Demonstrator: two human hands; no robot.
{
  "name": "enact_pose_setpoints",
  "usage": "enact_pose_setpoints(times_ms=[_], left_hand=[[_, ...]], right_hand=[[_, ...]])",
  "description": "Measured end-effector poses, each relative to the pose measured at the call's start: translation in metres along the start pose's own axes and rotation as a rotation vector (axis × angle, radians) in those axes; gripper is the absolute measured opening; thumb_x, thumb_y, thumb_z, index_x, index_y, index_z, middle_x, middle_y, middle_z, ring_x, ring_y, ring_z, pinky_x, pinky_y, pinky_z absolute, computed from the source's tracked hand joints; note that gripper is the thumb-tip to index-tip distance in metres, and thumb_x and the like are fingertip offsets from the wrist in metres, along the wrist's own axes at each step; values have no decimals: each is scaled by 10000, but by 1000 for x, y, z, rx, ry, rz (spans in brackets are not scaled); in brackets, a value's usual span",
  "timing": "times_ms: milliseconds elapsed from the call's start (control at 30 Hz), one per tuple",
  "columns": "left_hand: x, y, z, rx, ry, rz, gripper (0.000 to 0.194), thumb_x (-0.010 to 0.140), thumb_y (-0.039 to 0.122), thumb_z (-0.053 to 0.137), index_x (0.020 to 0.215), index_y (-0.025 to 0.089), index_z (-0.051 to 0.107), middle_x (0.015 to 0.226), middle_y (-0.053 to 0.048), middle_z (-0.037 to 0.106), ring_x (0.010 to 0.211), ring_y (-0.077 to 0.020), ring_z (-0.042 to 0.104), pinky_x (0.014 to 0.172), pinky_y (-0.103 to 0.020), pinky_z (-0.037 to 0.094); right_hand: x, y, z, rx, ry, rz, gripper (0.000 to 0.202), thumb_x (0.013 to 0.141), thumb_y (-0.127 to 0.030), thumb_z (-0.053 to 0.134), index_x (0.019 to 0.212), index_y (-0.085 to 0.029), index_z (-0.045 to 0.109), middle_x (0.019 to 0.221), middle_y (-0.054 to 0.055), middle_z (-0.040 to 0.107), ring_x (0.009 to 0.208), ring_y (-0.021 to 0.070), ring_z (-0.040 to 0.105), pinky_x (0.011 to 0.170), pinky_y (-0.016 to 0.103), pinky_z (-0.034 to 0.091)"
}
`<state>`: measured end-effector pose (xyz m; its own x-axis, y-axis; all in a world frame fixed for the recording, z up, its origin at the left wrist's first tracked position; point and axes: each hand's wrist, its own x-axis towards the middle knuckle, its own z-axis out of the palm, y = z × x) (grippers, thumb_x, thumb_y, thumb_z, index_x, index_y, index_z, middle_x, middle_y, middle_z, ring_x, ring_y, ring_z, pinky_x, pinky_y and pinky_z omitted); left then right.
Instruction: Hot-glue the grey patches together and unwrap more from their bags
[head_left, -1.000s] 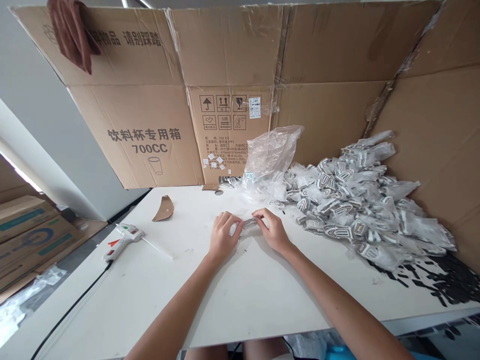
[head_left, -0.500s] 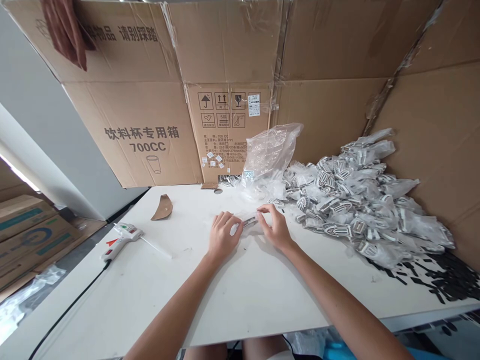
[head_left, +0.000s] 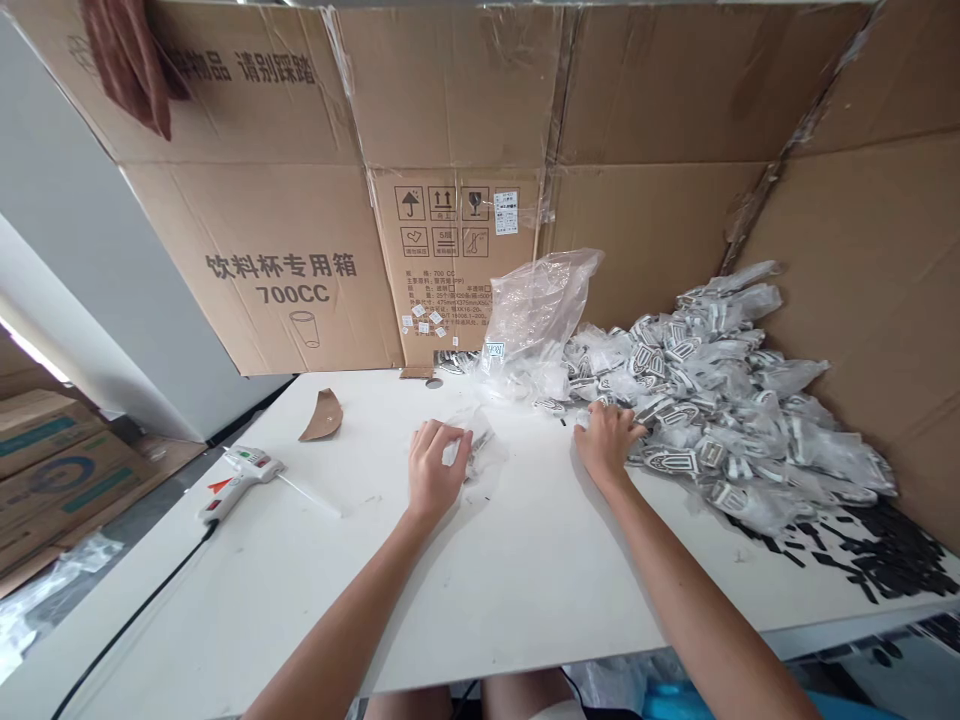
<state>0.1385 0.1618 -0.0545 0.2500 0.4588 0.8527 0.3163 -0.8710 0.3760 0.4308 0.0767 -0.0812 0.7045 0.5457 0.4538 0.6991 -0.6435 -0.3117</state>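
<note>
My left hand (head_left: 437, 465) pinches a small clear plastic bag (head_left: 486, 455) just above the middle of the white table (head_left: 517, 580). A dark, narrow piece shows through the film, but its kind is unclear. My right hand (head_left: 607, 440) is at the left edge of a heap of bagged white-and-black striped pieces (head_left: 675, 390). Its fingers are apart and bent down over the nearest bags; nothing can be seen held in them. Behind the hands stands a large, crumpled clear bag (head_left: 540, 310).
A glue gun (head_left: 244, 480) with a black cord lies at the left. Behind it is a curved cardboard scrap (head_left: 322, 415). Loose black strips (head_left: 892, 550) are scattered at the right edge. Tall cardboard walls (head_left: 465, 110) close off the back and right.
My right hand has let go of the small bag and moved right to the heap. My left hand has shifted slightly left with the bag still in it.
</note>
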Motion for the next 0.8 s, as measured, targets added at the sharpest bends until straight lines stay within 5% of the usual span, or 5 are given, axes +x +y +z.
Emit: enact_pose_setpoints(times_ms=[367,600,700,800], left_hand=[[6,-1,-4,-57,204,-130,130,1093,312,538,994,230,561,875,-28,584,810,-194,582,778,-343,483],[7,-5,-3,-113,357,-372,225,1116,445,478,1051,233,518,942,-35,566,851,-195,577,800,-340,491],[9,-7,-4,-128,419,-503,234,1115,456,468,1066,233,517,954,-34,565,857,-194,574,794,-339,488],[9,-7,-5,-102,432,-469,176,1079,408,548,1082,234,520,980,-37,584,905,-197,596,832,-338,494]], right_hand=[[2,-5,-1,176,55,10,339,874,-167,563,1182,-162,703,1072,173,716,1126,387,541,989,533,310],[-4,-22,-9,993,24,48,162,826,-286,625,961,-222,688,1021,103,697,1063,321,591,1037,483,411],[-10,-35,-7,1175,-73,70,195,833,-410,701,940,-247,700,959,56,708,961,268,638,926,412,498],[-18,-47,-3,1390,-228,145,293,770,-484,807,924,-252,714,891,31,720,863,232,671,765,347,534]])
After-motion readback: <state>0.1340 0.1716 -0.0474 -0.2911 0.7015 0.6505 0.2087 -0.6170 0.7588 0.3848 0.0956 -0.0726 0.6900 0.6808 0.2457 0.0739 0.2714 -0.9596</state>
